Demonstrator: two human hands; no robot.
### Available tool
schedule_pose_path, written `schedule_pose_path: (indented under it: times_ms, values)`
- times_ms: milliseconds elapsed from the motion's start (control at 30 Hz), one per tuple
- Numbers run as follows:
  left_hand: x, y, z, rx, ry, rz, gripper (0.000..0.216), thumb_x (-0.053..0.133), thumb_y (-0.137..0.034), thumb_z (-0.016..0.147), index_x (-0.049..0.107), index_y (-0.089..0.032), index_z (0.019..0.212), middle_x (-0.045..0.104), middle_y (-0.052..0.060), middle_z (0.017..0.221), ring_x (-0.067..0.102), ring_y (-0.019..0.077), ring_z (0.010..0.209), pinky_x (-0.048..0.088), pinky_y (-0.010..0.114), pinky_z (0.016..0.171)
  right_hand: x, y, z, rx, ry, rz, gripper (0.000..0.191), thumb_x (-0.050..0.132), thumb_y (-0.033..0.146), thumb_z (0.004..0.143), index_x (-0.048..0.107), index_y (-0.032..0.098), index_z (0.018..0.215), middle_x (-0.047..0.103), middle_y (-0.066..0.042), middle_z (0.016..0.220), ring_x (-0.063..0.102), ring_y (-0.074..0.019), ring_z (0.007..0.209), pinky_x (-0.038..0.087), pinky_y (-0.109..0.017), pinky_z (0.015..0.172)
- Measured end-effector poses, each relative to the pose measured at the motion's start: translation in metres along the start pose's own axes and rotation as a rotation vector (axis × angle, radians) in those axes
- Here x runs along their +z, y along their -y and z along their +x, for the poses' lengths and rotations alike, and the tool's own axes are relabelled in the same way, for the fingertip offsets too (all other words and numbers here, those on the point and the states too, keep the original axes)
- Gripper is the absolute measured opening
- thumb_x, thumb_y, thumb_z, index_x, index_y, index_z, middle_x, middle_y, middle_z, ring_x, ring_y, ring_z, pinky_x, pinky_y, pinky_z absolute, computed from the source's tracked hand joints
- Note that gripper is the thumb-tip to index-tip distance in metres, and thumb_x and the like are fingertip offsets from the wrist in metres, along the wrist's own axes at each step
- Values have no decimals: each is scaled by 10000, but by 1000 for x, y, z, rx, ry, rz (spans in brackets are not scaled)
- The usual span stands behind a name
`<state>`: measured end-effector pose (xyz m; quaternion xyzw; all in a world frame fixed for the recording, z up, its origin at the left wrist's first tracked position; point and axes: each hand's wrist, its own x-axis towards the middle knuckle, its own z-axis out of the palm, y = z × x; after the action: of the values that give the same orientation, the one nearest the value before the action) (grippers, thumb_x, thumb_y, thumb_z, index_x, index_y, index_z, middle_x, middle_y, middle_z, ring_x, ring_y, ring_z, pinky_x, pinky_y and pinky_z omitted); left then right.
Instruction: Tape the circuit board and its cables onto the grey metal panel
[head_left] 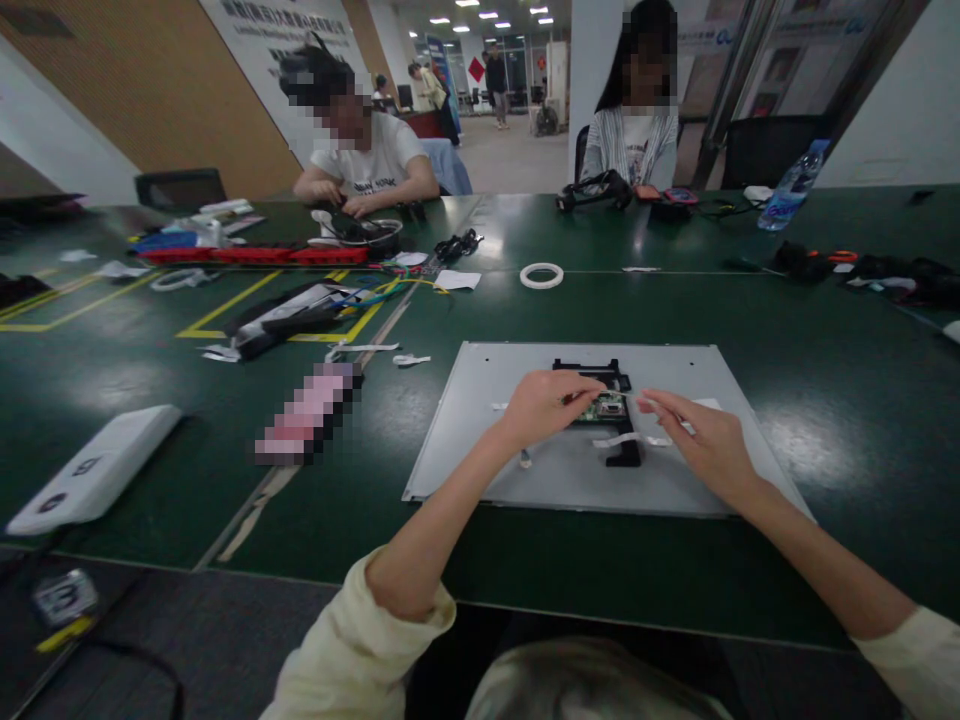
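Observation:
Above a flat grey metal panel [465, 420], my left hand [546, 405] pinches one end of a thin pale strip [619, 393]. The fingers of my right hand [703, 435] are closed at the strip's other end, so it spans the small gap between both hands. Below them, a black plastic bracket [624, 455] and a green circuit board [609, 406] with a metal connector sit on the panel, partly hidden by my fingers. A loose white ribbon-like piece [619, 440] lies across the bracket.
A white roll of tape [541, 276] lies beyond the panel. To the left are a blurred-out phone-like object [307, 413], a white box-shaped device [97, 470], a black bundle with wires [289, 318] and red strips [292, 256]. Two people sit across the table; a water bottle [793, 187] stands far right.

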<state>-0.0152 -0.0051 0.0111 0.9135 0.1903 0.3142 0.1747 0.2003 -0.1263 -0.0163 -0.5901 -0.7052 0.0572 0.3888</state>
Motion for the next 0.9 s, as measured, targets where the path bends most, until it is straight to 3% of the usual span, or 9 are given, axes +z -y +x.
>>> schedule_pose_path:
  times_ms: [100,267,433,600,733,833,900]
  values:
    - [1,4,-3,65,-22,86,243,485,-263,916,677,-206,1053,729,11,914,664,103,778,485,209,658,-1,0,-1,-68,-58,-96,402,444,259,957,455,202,1355,673,3,1093,668,-130,860,512,-234,751]
    - [2,4,-3,95,-35,196,274,459,-294,939,639,-219,1132,723,11,926,657,88,749,465,191,612,0,-4,-1,-205,-133,-224,269,461,190,940,621,207,1156,673,6,1093,661,-118,870,508,-217,770]
    - [2,-3,-3,83,-15,274,383,478,-295,925,500,-222,1301,700,16,990,632,94,734,447,199,598,-1,-6,-1,-347,-205,-195,281,510,146,910,625,200,1160,652,-2,1143,630,-125,1011,496,-241,898]
    - [4,-8,-3,33,16,233,550,483,-280,913,299,-223,1427,618,66,1160,616,148,909,491,256,731,-4,-8,-2,-309,-199,-162,295,508,163,909,638,238,1163,624,0,1189,608,-160,1072,509,-315,930]
    - [0,-7,-1,9,-67,125,707,533,-297,877,157,-220,1470,522,112,1301,542,216,1126,466,371,926,-6,-9,-4,-254,-130,-151,291,498,192,911,654,246,1150,624,-4,1176,605,-184,1082,516,-357,937]
    - [-3,-8,0,138,-87,180,692,574,-328,856,229,-220,1446,420,134,1406,402,258,1292,370,435,1045,-6,-8,-4,-272,-100,-159,307,489,178,912,645,236,1169,608,-6,1199,589,-183,1109,508,-354,949]
    - [-2,-10,1,224,-30,273,574,555,-305,877,327,-235,1400,434,113,1407,380,249,1314,340,435,1060,-5,-7,-4,-321,-72,-175,320,479,158,913,635,225,1185,589,-6,1226,572,-175,1133,495,-340,966]
